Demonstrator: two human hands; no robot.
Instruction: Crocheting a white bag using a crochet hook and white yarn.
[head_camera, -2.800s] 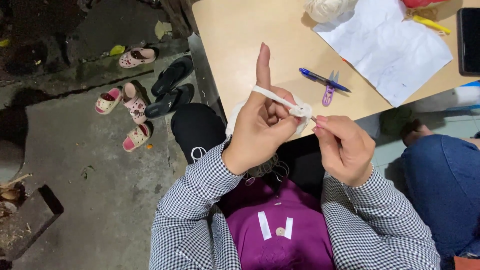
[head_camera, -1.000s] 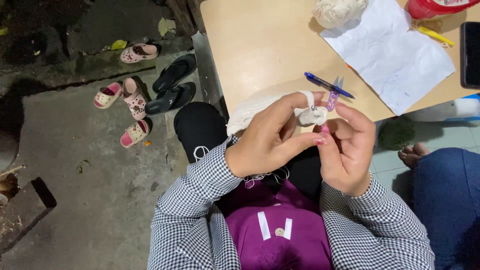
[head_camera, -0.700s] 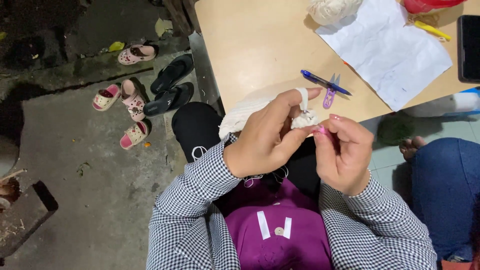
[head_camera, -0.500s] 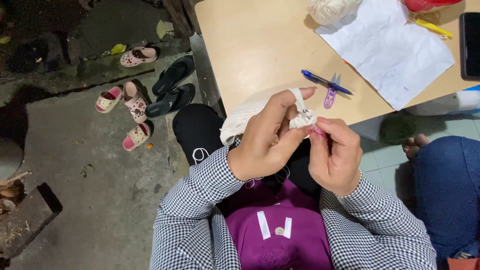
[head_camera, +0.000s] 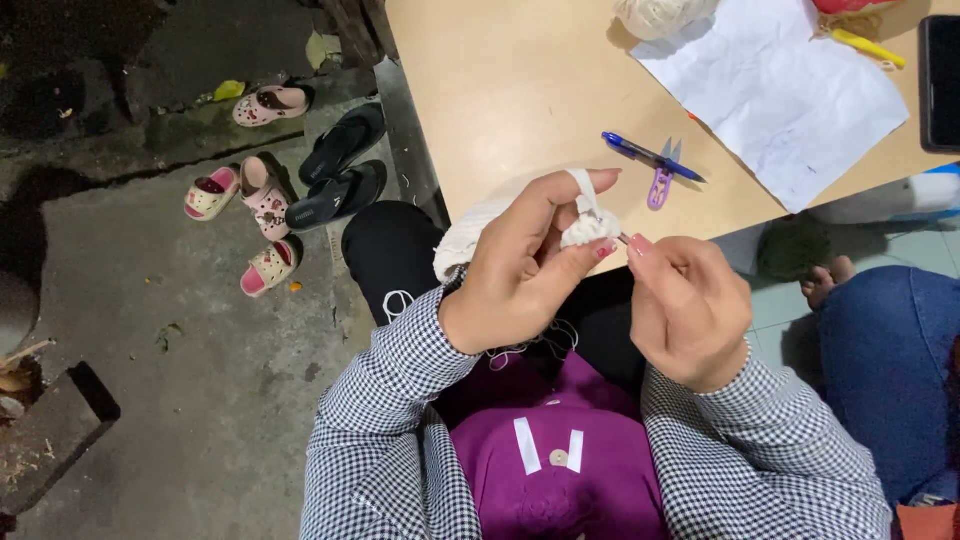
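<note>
Both hands meet above the lap at the table's near edge. Left hand (head_camera: 520, 275) pinches a small white crocheted piece (head_camera: 590, 228) between thumb and fingers, its forefinger now curled over a yarn strand where it pointed straight up a few seconds ago. Right hand (head_camera: 690, 310) has closed in since then, thumb and fingertips pinched on a thin hook (mostly hidden) touching the piece. On the wooden table (head_camera: 500, 90) just beyond, unmoved, lie a blue pen (head_camera: 640, 153), purple snips (head_camera: 662, 180) and a white paper sheet (head_camera: 780, 95).
</note>
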